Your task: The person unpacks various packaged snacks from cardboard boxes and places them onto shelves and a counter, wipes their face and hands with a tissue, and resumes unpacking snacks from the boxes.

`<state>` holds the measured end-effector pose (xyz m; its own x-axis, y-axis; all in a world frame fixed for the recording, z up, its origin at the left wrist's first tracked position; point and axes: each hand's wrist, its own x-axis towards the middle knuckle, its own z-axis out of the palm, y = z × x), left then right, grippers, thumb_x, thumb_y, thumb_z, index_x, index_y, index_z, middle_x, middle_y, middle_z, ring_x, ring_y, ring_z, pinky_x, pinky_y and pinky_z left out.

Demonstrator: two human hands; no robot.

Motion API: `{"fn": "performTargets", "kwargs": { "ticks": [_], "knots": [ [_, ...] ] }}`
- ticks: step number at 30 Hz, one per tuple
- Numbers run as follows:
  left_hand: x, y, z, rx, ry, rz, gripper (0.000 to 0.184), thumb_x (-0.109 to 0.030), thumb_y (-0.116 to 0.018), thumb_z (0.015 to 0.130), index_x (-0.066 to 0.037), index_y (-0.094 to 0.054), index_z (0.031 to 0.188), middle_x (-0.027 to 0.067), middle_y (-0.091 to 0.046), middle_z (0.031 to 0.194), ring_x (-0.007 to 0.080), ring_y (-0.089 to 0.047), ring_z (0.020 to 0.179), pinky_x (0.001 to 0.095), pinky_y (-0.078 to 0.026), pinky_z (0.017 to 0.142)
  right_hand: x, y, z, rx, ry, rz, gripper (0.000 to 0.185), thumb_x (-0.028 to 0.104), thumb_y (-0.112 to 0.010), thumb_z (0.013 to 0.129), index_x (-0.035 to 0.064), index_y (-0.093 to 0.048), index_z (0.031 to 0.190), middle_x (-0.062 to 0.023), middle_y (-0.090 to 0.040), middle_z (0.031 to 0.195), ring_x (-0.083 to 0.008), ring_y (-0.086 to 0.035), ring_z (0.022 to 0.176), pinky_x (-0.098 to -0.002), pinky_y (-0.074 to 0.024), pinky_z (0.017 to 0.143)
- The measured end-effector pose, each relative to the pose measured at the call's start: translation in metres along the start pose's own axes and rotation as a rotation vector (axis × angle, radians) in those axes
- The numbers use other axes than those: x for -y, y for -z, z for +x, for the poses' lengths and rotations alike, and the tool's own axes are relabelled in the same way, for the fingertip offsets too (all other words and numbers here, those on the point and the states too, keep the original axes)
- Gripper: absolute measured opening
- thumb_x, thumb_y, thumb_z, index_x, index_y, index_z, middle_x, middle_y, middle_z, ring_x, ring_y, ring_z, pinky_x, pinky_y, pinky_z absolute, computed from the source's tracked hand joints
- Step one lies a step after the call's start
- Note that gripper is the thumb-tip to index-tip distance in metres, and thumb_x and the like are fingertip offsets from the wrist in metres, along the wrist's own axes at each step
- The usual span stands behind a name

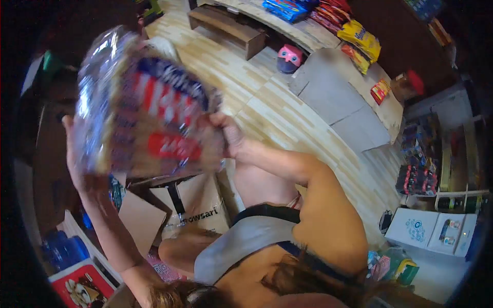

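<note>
A large clear plastic pack with blue, red and white print (164, 113) is held up in the air between both hands, blurred, its shiny wrap bulging at the upper left. The right hand (227, 134) grips its right edge, fingers bent in against the wrap. The left hand (77, 154) lies along its lower left side, one digit pointing up beside the wrap; the pack hides the rest, so how wide those fingers are cannot be told.

Below the pack, near the person's bent leg, stands an open brown cardboard box with black lettering (203, 208), its flaps spread. To the right of the pack, open light wood-patterned floor (257, 110) runs up to the near edge of a long pale table (341, 100). Blue, red and yellow snack bags (359, 41) lie along the table's far side, and a red-lidded jar (407, 84) stands at its right-hand corner.
</note>
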<state>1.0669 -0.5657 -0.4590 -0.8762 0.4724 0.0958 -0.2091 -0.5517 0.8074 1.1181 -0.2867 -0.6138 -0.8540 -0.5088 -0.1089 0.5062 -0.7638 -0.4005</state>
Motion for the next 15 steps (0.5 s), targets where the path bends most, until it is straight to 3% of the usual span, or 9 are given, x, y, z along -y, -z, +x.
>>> {"fn": "performTargets", "kwargs": {
  "ticks": [2, 3, 6, 9, 11, 15],
  "knots": [
    [0.029, -0.037, 0.025, -0.25, -0.015, -0.009, 0.055, -0.048, -0.033, 0.096, -0.003, -0.045, 0.125, 0.0131, -0.056, 0.115, 0.0234, -0.057, 0.101, 0.0397, -0.045, 0.087, 0.035, -0.001, -0.026, -0.131, 0.23, 0.046, 0.067, 0.041, -0.07, 0.068, 0.0035, -0.051, 0.12, -0.015, -0.058, 0.115, -0.0281, -0.057, 0.104, -0.0437, -0.0461, 0.091],
    [0.038, -0.045, 0.037, 0.139, 0.065, 0.081, 0.056, -0.048, -0.035, 0.095, -0.004, -0.042, 0.128, 0.0127, -0.055, 0.118, 0.0246, -0.053, 0.109, 0.0397, -0.042, 0.092, 0.053, 0.002, -0.039, -0.16, 0.346, 0.02, 0.068, 0.041, -0.07, 0.068, 0.0034, -0.049, 0.121, -0.0143, -0.058, 0.115, -0.0283, -0.057, 0.104, -0.0441, -0.0455, 0.092],
    [0.068, -0.042, 0.054, 0.03, 0.145, 0.257, 0.057, -0.049, -0.036, 0.094, -0.005, -0.041, 0.129, 0.0126, -0.055, 0.12, 0.0243, -0.053, 0.11, 0.0392, -0.042, 0.092, 0.109, 0.046, -0.071, -0.247, 0.651, -0.045, 0.072, 0.043, -0.07, 0.068, 0.004, -0.047, 0.124, -0.0136, -0.057, 0.117, -0.0288, -0.056, 0.106, -0.0445, -0.0441, 0.094],
    [0.095, -0.008, 0.063, 0.018, 0.256, 0.329, 0.049, -0.04, -0.051, 0.091, -0.007, -0.044, 0.126, 0.0114, -0.058, 0.114, 0.023, -0.058, 0.101, 0.0369, -0.045, 0.088, 0.159, 0.082, -0.115, -0.234, 0.818, -0.061, 0.068, 0.042, -0.068, 0.072, 0.006, -0.046, 0.126, -0.0126, -0.055, 0.121, -0.0291, -0.055, 0.108, -0.0478, -0.0427, 0.095],
    [0.111, 0.007, 0.065, -0.032, 0.338, 0.342, 0.045, -0.035, -0.057, 0.089, -0.008, -0.046, 0.123, 0.0099, -0.06, 0.11, 0.0216, -0.06, 0.097, 0.0351, -0.047, 0.085, 0.191, 0.111, -0.144, -0.383, 0.998, -0.017, 0.071, 0.045, -0.064, 0.077, 0.0109, -0.039, 0.134, -0.011, -0.047, 0.132, -0.0311, -0.045, 0.121, -0.0494, -0.0377, 0.1],
    [0.145, 0.036, 0.065, -0.119, 0.442, 0.351, 0.042, -0.031, -0.061, 0.086, -0.009, -0.049, 0.12, 0.0078, -0.062, 0.105, 0.0193, -0.061, 0.093, 0.0333, -0.049, 0.082, 0.256, 0.147, -0.214, -0.679, 1.267, 0.186, 0.056, 0.042, -0.064, 0.078, 0.0128, -0.051, 0.124, -0.0058, -0.056, 0.122, -0.0281, -0.052, 0.112, -0.0475, -0.0412, 0.096]
  ]
}}
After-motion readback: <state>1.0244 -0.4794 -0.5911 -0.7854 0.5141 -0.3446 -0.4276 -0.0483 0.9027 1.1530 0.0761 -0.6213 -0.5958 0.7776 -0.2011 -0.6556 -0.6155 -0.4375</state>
